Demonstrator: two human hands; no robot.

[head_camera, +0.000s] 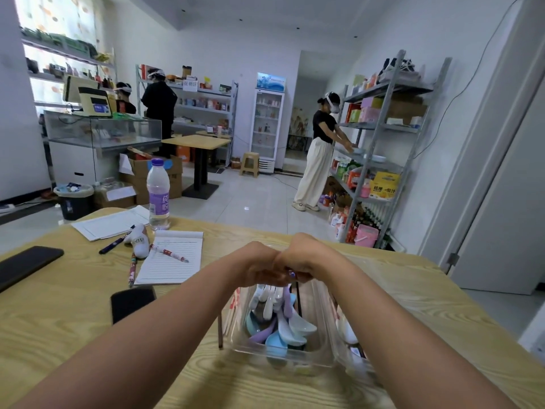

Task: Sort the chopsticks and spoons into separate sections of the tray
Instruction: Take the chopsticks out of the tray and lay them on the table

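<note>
Evenly and brightly lit, with a cool bluish cast on the white walls and ceiling. Daylight through the curtained window (pixel 56 28) at the upper left, blown out almost to white behind the shelves there. Soft, weak shadows only: a faint dark patch under the forearms on the table (pixel 73 320) and beneath the clear tray (pixel 283 360). Pale sheen on the floor tiles (pixel 250 199) and on the tray's plastic walls. Strong wide-angle bending at the edges, the door frame (pixel 483 172) on the right curved and leaning. Slightly soft throughout, distant shelf labels unreadable, nearest forearms smeared at the bottom corners.
</note>
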